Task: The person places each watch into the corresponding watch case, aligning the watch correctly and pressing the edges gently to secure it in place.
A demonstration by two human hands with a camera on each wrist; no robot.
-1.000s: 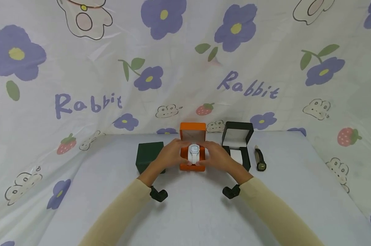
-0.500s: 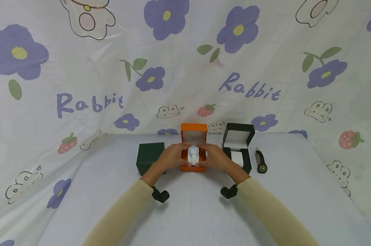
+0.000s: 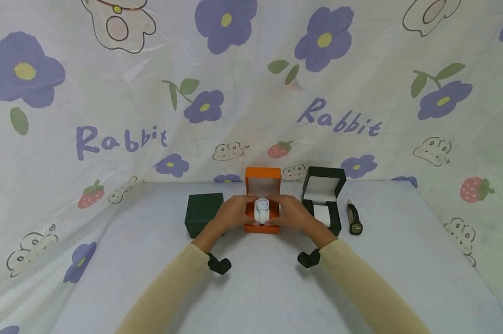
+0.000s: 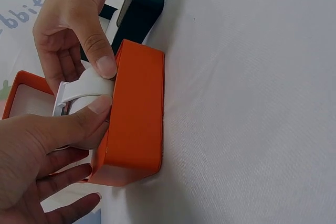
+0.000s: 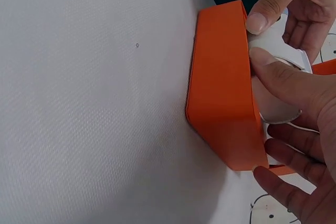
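A white watch (image 3: 262, 205) wrapped round a pale cushion (image 5: 278, 100) sits in the open orange box (image 3: 263, 173), dial facing up. From its left side my left hand (image 3: 233, 212) grips the watch and cushion, thumb on the front of the strap. My right hand (image 3: 292, 212) holds the same bundle from the right. Both thumbs press just behind the box's front wall (image 4: 137, 108), as the left wrist view shows. Some of the left hand's other fingers are spread beside the box. The cushion's underside is hidden inside the box.
A closed dark green box (image 3: 203, 208) stands to the left. On the right is an open black box (image 3: 324, 171) with a white cushion (image 3: 321, 215). Beyond it lies a black-strapped watch (image 3: 353, 220). A patterned cloth (image 3: 251, 116) hangs behind the white table (image 3: 259, 287).
Over the last second both hands have drawn closer together round the white watch, their thumbs nearer its strap. Since half a second ago they have barely moved. The boxes stay put.
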